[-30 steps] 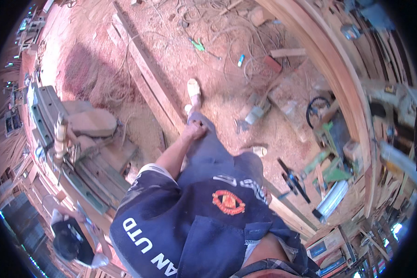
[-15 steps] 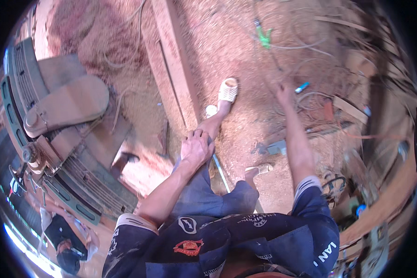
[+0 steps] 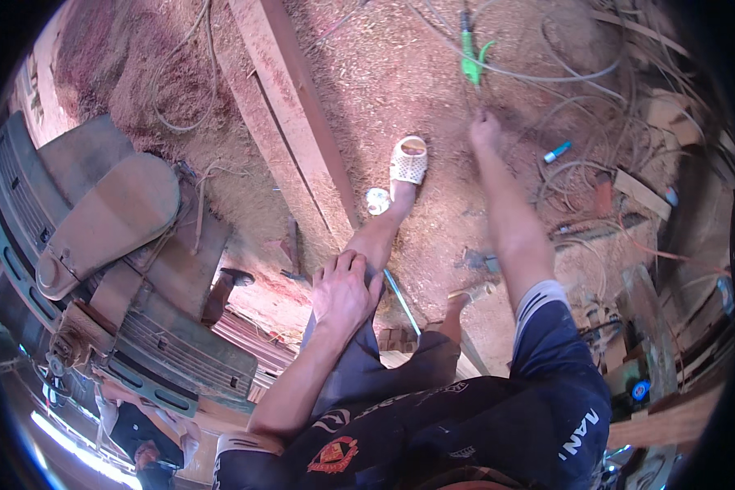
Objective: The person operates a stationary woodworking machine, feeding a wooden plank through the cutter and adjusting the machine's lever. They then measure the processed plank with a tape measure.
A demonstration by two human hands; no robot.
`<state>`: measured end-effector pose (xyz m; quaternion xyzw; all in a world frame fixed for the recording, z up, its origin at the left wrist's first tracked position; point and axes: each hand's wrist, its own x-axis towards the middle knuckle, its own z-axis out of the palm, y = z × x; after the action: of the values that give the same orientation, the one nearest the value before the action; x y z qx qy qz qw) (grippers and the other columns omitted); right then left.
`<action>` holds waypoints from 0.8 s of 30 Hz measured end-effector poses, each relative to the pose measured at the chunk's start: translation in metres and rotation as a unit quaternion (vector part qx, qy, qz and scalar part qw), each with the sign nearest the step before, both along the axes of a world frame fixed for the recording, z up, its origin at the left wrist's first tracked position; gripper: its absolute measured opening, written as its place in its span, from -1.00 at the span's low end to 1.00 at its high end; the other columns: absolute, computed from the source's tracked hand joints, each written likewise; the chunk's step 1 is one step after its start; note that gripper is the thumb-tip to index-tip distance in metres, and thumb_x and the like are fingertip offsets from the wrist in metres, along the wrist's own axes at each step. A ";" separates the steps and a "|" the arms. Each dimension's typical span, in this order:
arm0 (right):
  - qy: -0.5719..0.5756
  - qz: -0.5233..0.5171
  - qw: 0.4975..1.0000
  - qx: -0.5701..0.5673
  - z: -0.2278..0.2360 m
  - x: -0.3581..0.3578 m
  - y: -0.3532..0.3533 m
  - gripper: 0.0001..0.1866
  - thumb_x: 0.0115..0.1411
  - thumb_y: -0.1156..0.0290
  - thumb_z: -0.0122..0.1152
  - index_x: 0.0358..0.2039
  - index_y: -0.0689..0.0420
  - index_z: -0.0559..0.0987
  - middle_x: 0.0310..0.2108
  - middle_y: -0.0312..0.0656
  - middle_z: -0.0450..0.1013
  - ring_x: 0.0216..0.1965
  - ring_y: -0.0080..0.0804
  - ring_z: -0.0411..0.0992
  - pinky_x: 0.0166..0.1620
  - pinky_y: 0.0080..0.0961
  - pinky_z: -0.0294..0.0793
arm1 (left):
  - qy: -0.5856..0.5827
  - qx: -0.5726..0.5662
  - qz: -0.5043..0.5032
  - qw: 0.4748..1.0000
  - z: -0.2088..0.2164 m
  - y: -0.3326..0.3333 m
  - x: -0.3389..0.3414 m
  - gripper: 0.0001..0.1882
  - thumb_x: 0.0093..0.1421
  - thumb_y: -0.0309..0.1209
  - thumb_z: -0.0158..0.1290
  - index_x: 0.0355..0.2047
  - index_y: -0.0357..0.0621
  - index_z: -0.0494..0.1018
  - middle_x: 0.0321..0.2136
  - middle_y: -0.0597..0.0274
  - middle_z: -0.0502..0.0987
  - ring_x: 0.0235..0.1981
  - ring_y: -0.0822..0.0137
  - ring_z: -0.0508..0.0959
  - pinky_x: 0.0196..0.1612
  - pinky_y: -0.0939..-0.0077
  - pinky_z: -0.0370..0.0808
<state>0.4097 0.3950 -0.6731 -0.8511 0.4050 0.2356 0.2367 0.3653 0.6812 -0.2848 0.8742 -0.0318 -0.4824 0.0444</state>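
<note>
My left hand [image 3: 341, 290] rests on my bent left knee, with its fingers laid over it and nothing held. My right arm stretches forward, and my right hand [image 3: 484, 132] is low over the dusty floor. Just beyond it lies a green air blow gun [image 3: 470, 61] with a trigger lever and a hose. A thin dark nozzle points from the gun toward my right hand; blur hides whether the fingers touch it. A small blue lighter-like object [image 3: 557, 152] lies to the right of that hand.
A long wooden beam [image 3: 290, 106] lies left of my slippered foot [image 3: 408, 163]. Farther left stands a dusty machine [image 3: 114, 220] with a rounded cover. Hoses [image 3: 576, 77] and wood scraps [image 3: 643, 194] litter the right. Another person [image 3: 147, 433] is at the lower left.
My right hand has moved forward, closer to the green blow gun. The whole view has shifted slightly. My left hand stays on the knee.
</note>
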 end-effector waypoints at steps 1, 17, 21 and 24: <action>-0.024 0.047 0.997 -0.048 0.027 -0.004 0.016 -0.47 0.39 -0.05 0.02 -0.09 0.21 0.65 -0.12 0.20 0.59 -0.08 0.24 0.56 -0.03 0.06 0.51 | 0.032 0.008 -0.002 0.999 0.001 -0.004 -0.002 -0.49 0.19 -0.11 0.22 0.05 -0.16 0.54 0.09 0.03 0.55 0.17 -0.01 0.49 0.23 0.00 0.40; -0.018 0.074 0.988 0.136 0.659 -0.342 -0.052 -0.44 0.17 -0.25 0.23 -0.46 0.04 0.76 -0.50 0.01 0.60 -0.41 0.03 0.60 -0.31 -0.03 0.55 | 0.023 -0.511 -0.293 0.808 0.166 -0.136 -0.116 -0.46 0.18 -0.12 0.30 0.10 -0.11 0.50 -0.10 0.00 0.64 -0.09 -0.02 0.64 -0.01 0.15 0.55; -0.149 0.022 0.983 0.103 0.771 -0.467 -0.081 -0.49 0.13 -0.21 0.30 -0.44 0.04 0.75 -0.55 -0.02 0.58 -0.44 0.03 0.58 -0.33 -0.06 0.52 | 0.104 -0.473 -0.447 0.752 0.300 -0.205 -0.170 -0.49 0.15 -0.24 0.35 0.07 -0.11 0.52 -0.20 -0.01 0.67 -0.21 -0.06 0.68 -0.15 0.18 0.61; -0.231 -0.016 0.970 0.069 0.825 -0.562 -0.103 -0.51 0.13 -0.19 0.31 -0.42 0.03 0.74 -0.59 -0.07 0.55 -0.46 0.02 0.56 -0.33 -0.10 0.50 | 0.075 -0.487 -0.506 0.708 0.371 -0.248 -0.235 -0.47 0.18 -0.27 0.33 0.13 -0.08 0.47 -0.22 -0.05 0.67 -0.22 -0.06 0.69 -0.18 0.17 0.62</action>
<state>-0.1521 0.2922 0.1515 -0.8574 0.3361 0.0560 0.3858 0.1304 0.4333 0.0865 0.5453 -0.6962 -0.4142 0.2153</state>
